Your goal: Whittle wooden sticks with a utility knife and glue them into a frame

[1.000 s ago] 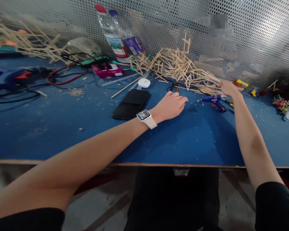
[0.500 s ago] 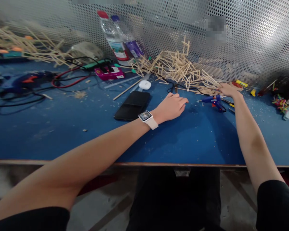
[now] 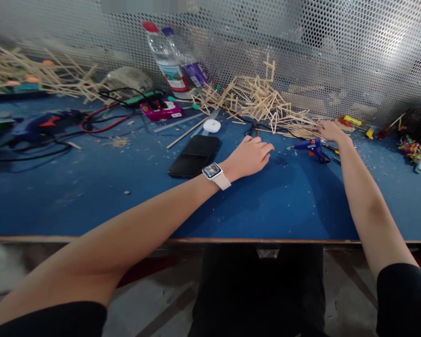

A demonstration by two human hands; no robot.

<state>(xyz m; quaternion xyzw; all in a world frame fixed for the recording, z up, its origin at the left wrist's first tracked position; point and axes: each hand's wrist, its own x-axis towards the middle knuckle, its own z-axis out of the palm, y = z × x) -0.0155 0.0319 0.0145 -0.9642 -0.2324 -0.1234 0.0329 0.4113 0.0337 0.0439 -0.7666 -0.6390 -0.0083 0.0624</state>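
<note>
My left hand (image 3: 249, 157) rests on the blue tabletop, palm down with fingers loosely apart and nothing in them. A white watch (image 3: 215, 174) is on that wrist, beside a black phone (image 3: 196, 157). At the right end of a heap of thin wooden sticks (image 3: 259, 96), my right hand (image 3: 331, 131) reaches out with its fingers closed together. Its fingertips meet the ends of several flat-lying sticks (image 3: 298, 130); whether one is pinched is too small to see. Just below that hand lies a blue hot glue gun (image 3: 310, 146), its nozzle pointing left.
A white earbud case (image 3: 211, 125) and a magenta power block (image 3: 161, 110) lie behind the phone. Two bottles (image 3: 173, 70) lean on the perforated metal panel (image 3: 231, 37). Another glue gun (image 3: 42, 125) and cables are at left, yellow bits (image 3: 352, 120) at far right.
The slanted sticks just left of my right hand now lie lower, and that hand has shifted slightly left. My left hand has stayed in place. The view has tilted slightly.
</note>
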